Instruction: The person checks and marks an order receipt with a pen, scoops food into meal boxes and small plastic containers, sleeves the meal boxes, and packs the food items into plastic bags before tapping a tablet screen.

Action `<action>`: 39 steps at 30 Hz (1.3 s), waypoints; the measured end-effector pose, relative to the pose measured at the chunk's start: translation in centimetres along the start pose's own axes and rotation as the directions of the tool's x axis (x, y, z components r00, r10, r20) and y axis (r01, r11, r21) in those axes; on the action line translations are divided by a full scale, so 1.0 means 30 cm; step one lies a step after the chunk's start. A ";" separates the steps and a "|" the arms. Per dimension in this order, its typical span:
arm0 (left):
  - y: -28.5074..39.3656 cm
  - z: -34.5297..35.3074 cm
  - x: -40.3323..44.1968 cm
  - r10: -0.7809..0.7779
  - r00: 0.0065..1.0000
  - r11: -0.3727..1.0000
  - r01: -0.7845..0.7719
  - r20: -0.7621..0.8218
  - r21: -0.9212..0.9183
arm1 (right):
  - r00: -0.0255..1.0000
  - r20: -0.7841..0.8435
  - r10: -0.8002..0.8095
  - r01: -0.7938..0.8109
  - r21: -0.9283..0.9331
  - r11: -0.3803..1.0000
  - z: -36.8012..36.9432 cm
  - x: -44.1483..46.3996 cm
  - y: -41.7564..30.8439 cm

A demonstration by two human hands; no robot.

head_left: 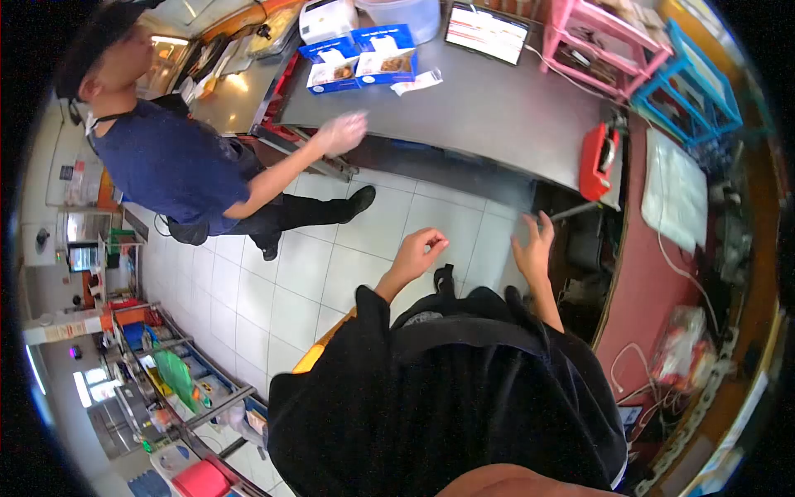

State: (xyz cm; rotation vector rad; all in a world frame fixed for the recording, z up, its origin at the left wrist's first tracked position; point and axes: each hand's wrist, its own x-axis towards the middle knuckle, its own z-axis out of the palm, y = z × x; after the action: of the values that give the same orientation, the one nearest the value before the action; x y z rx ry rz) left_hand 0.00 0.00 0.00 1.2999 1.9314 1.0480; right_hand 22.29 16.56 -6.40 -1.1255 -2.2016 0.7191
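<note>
My left hand (420,256) hangs over the tiled floor in front of my body, its fingers curled in to the thumb, and nothing shows in it. To its right, my right hand (534,242) is raised with fingers apart, holding nothing. It is nearest to the front edge of the grey metal counter (497,124). On that counter stand two blue-and-white open boxes of food (387,65) and a tablet with a lit screen (486,33). A small white packet (417,82) lies beside the boxes. A red object with a handle (598,161) sits at the counter's right corner.
A co-worker (174,157) in a dark blue shirt stands at the left, a gloved hand (341,134) held out near the counter edge. Pink (604,50) and blue racks (691,83) stand back right. A reddish side counter (642,290) carries cables. Shelving (186,381) lines the lower left.
</note>
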 end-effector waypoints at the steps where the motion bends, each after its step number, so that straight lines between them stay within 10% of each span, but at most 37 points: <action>1: -0.025 -0.056 0.071 0.015 0.999 1.000 -0.015 -0.051 -0.017 | 0.998 0.015 -0.059 0.058 0.023 0.998 0.061 0.142 -0.034; 7: -0.287 -0.027 0.354 -0.109 0.936 0.974 0.035 -0.334 -0.222 | 0.946 0.321 0.050 -0.116 0.188 0.975 0.330 0.643 0.095; 11: -0.415 -0.266 0.558 -0.491 0.795 0.745 0.171 -0.357 -0.645 | 0.890 0.425 0.165 -0.272 0.205 0.940 0.704 1.059 0.087; 14: -0.589 -0.484 0.673 -0.585 0.662 0.689 0.101 -0.469 -0.718 | 0.982 0.165 0.089 -0.074 -0.094 0.993 0.921 1.270 0.030; 19: -0.873 -0.906 0.909 -0.576 0.415 0.810 0.174 -0.704 -0.560 | 0.925 0.254 -0.284 0.333 -0.174 0.927 1.022 1.422 -0.035; 20: -0.955 -0.989 0.949 -0.577 0.417 0.815 0.238 -0.702 -0.528 | 0.904 0.294 -0.312 0.357 -0.114 0.927 1.045 1.406 -0.012; 23: -1.160 -1.158 1.120 -0.600 0.506 0.790 0.251 -0.620 -0.560 | 0.955 0.227 0.192 -0.239 0.205 0.949 0.871 1.403 -0.124; 26: -1.268 -1.222 1.267 -0.622 0.692 0.748 0.386 -0.367 -0.539 | 0.802 0.235 0.549 -0.576 0.061 0.815 0.861 1.448 -0.165; 39: -0.983 -0.674 1.376 -0.429 0.872 0.882 0.349 -0.236 -0.316 | 0.857 0.237 0.458 -0.509 0.245 0.825 0.753 1.274 0.170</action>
State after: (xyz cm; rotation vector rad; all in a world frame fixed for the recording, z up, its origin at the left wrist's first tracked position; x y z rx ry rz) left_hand -45.05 26.36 -16.08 0.5860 2.0690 1.2851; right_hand -9.21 46.53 -16.72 -1.5247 -1.8457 1.3625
